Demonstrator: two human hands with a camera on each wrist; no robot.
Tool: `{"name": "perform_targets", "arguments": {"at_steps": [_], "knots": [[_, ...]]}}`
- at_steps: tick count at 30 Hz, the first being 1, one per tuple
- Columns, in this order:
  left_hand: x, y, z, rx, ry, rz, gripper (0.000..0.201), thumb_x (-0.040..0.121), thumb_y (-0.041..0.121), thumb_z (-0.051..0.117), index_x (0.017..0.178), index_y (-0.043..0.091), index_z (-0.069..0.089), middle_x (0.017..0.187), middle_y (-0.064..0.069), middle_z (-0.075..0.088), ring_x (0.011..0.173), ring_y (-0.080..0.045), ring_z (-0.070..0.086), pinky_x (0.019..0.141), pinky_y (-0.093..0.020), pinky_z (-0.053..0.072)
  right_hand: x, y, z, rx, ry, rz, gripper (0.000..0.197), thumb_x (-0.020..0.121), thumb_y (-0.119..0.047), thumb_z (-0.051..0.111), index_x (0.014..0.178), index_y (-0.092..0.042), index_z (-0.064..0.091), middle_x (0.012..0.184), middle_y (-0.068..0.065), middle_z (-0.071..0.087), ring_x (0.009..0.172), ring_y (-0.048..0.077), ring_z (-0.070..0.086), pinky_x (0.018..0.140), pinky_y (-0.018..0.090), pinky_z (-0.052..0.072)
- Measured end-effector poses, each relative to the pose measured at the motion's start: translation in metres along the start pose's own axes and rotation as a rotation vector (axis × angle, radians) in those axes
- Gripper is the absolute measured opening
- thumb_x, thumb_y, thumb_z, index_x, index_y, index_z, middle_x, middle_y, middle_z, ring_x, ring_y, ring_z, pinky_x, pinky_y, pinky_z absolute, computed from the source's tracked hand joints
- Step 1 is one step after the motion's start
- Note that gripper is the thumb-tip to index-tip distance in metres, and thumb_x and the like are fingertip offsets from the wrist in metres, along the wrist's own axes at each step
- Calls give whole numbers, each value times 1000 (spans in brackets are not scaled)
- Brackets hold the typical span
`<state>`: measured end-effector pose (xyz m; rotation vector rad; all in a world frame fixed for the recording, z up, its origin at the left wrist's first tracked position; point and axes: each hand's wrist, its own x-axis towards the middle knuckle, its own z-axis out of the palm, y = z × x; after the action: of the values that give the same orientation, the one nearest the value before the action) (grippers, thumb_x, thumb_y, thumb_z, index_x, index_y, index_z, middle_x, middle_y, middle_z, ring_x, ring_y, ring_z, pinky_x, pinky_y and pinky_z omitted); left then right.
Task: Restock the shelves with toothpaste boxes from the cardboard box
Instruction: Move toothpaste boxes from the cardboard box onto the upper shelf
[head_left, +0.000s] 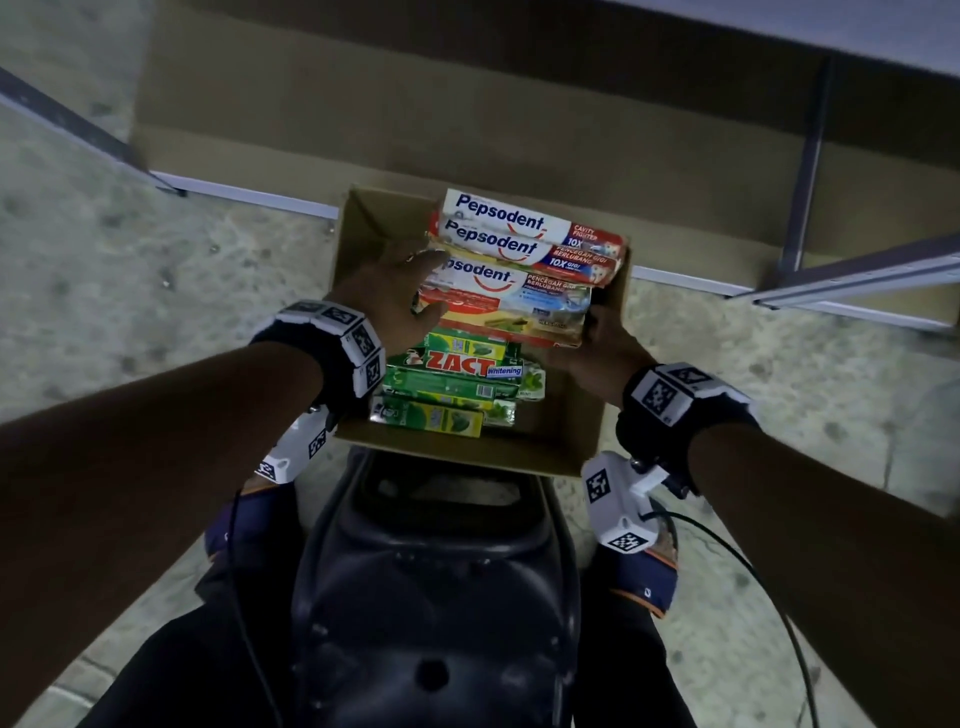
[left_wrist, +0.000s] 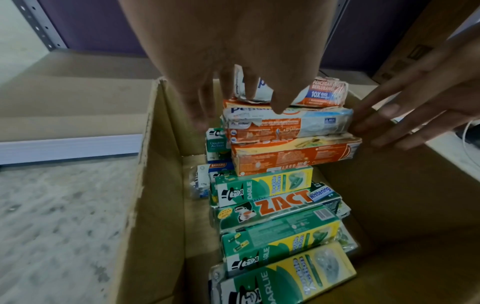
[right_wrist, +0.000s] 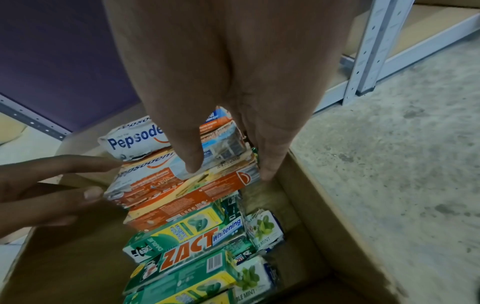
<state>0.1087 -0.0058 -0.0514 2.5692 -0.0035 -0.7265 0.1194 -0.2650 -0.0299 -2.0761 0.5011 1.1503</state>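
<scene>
A stack of red and white Pepsodent boxes (head_left: 524, 260) sits in the middle of the head view, at the far end of the open cardboard box (head_left: 582, 431). The left hand (head_left: 389, 299) is on the left end of the stack, fingers spread against it and thumb on top. The right hand (head_left: 605, 345) is on the right end, thumb on top and fingers down the side. So the stack is squeezed between both hands. Below it in the frame, green Darlie and Zact boxes (head_left: 457, 384) lie in a pile. The cardboard box stands on a speckled floor (head_left: 156, 291). Across the top of the frame runs a brown shelf (head_left: 467, 135) with grey metal posts (head_left: 808, 171).
</scene>
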Motion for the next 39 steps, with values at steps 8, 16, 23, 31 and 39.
{"name": "perform_targets", "arguments": {"at_steps": [8, 16, 23, 31, 39], "knots": [[13, 1, 16, 25, 46, -5, 57, 94, 36, 55, 147, 29, 36, 156, -2, 24, 140, -32, 30, 110, -46, 38, 35, 2, -3, -105, 30, 2, 81, 85, -32, 74, 148, -15, 25, 142, 6, 50, 121, 28, 55, 83, 31, 44], [-1, 5, 31, 237, 194, -20, 49, 87, 42, 59, 132, 25, 48, 143, -4, 39, 119, -35, 42, 88, -53, 45, 60, 3, -3, -115, -11, 41, 72, 81, -29, 78, 140, -15, 39, 134, 8, 56, 115, 29, 58, 96, 46, 51], [8, 10, 25, 371, 164, -15, 62, 79, 54, 64, 131, 24, 45, 132, -11, 44, 114, -36, 43, 90, -53, 39, 62, 7, -2, -165, -6, 45, 76, 72, -16, 86, 137, -16, 47, 134, 9, 58, 116, 32, 60, 94, 46, 54], [17, 2, 10, 35, 32, 16, 41, 86, 28, 70, 122, 16, 55, 126, -9, 55, 104, -32, 59, 84, -41, 50, 43, 13, 7, -60, 140, 9, 69, 68, -14, 87, 128, -18, 54, 123, 4, 64, 105, 29, 65, 88, 45, 57], [-13, 13, -12, -52, 0, -43, 46, 86, 30, 71, 130, 29, 60, 125, -4, 63, 108, -27, 62, 89, -34, 48, 3, 11, 3, 43, 163, -57, 58, 65, -31, 89, 115, -23, 61, 112, -3, 70, 100, 20, 67, 82, 42, 59]]}}
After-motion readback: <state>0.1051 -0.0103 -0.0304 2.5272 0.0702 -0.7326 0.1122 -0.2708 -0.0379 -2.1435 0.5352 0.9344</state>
